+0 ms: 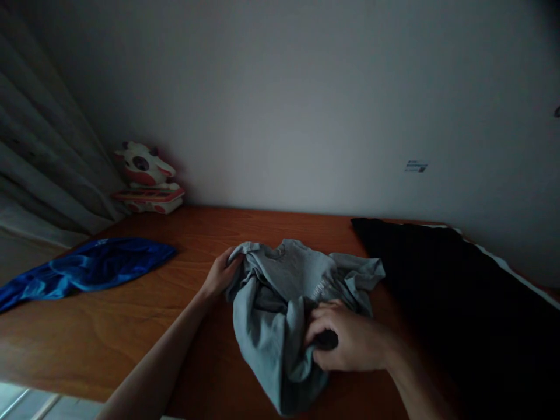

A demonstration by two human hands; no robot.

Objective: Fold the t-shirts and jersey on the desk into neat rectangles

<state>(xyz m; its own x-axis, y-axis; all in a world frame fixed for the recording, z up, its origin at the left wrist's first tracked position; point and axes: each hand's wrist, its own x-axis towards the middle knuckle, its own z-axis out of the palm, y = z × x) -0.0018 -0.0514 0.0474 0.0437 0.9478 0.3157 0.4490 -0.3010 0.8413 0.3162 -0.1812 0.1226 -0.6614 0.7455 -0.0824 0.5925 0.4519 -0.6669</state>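
A crumpled grey T-shirt (266, 332) with pale lettering on its chest lies on the wooden table in front of me. Its neckline points toward the wall, and one sleeve spreads out to the right. My left hand (222, 273) grips the shirt at its upper left, with the fingertips partly hidden by the cloth. Lower on the right side, my right hand (341, 335) has its fingers curled in a pinch on a fold of the fabric near the lettering.
Blue shiny cloth (100, 265) lies on the table (210, 224) at the left. Black cloth (455, 297) covers the right side. A cow-shaped toy (146, 175) stands at the back left, beside a pale curtain (48, 134). The wall (284, 105) borders the table's far edge.
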